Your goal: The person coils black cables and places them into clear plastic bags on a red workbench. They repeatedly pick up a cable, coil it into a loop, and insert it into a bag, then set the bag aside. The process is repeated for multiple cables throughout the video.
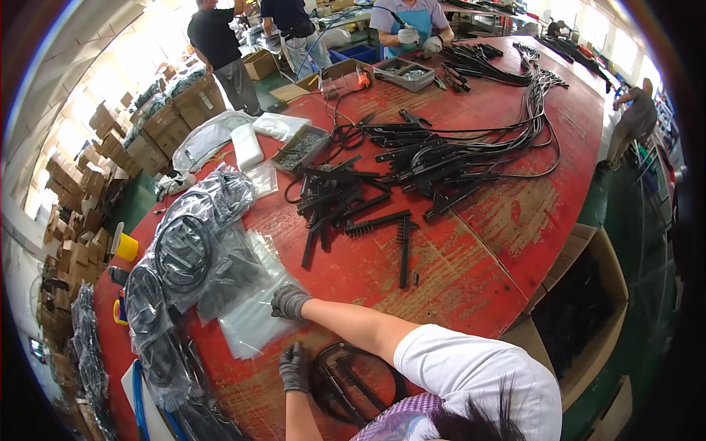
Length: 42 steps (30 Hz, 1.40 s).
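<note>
My right hand (291, 302), in a dark grey knit glove, reaches across to a pile of clear plastic bags (254, 327). Its fingers are curled closed at the right edge of the top bag. Below it, my left hand (294, 370), gloved alike, is held over the red table with its fingers stretched out and nothing visible in them. Just to the right of the left hand lies a coiled black cable (354, 382) with black bar-shaped parts inside the loop, partly hidden by my body.
Bagged cable coils (184, 253) cover the table's left side. Black toothed bars (346, 198) and long cables (537, 110) spread across the middle. A grey screw bin (301, 149) stands beyond. An open carton (581, 316) sits at the right. A co-worker (412, 29) works opposite.
</note>
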Tool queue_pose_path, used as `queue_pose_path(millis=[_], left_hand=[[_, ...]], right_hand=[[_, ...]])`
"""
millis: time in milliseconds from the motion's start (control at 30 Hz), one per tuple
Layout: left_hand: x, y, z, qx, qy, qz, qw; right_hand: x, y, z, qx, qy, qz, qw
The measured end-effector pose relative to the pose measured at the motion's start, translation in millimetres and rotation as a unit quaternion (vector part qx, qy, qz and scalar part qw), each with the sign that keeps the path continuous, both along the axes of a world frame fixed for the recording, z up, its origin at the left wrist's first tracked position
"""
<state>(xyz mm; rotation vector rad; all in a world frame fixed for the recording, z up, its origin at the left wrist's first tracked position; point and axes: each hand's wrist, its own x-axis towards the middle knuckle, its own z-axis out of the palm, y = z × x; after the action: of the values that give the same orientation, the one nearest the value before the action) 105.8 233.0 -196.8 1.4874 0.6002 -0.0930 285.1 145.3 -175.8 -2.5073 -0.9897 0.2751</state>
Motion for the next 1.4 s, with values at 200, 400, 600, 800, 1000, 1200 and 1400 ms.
queue_pose_path(millis=[200,400,600,800,1000,1200,1400], left_hand=[[56.0,-15.8,71.0,-0.305,0.118,0.186,0.927],[42.8,55.5,-2.0,-0.352,-0.091,0.107,0.925],[21.7,30.2,3.8,-0.411,-0.108,0.120,0.897],[30.2,21.4,29.4,-0.360,-0.037,0.224,0.905],[5.8,-0.4,45.8,-0.426,-0.024,0.112,0.898],[-10.5,7.0,36.9,-0.308,0.048,0.194,0.930],[-2.2,11.0,-30.1,0.020,-0.229,0.187,0.955]], right_hand=[[18.4,7.4,22.9,0.022,0.081,-0.052,0.995],[-44.2,-17.0,95.7,0.019,-0.043,-0.017,0.999],[-87.4,-51.6,55.9,0.054,-0.237,0.050,0.969],[-69.3,-51.8,31.7,-0.025,-0.072,0.016,0.997],[-63.5,-41.7,15.0,0.044,-0.263,0.017,0.964],[-66.1,-40.1,43.4,0.095,-0.185,-0.007,0.978],[-56.2,-20.9,40.9,-0.108,-0.434,0.023,0.894]])
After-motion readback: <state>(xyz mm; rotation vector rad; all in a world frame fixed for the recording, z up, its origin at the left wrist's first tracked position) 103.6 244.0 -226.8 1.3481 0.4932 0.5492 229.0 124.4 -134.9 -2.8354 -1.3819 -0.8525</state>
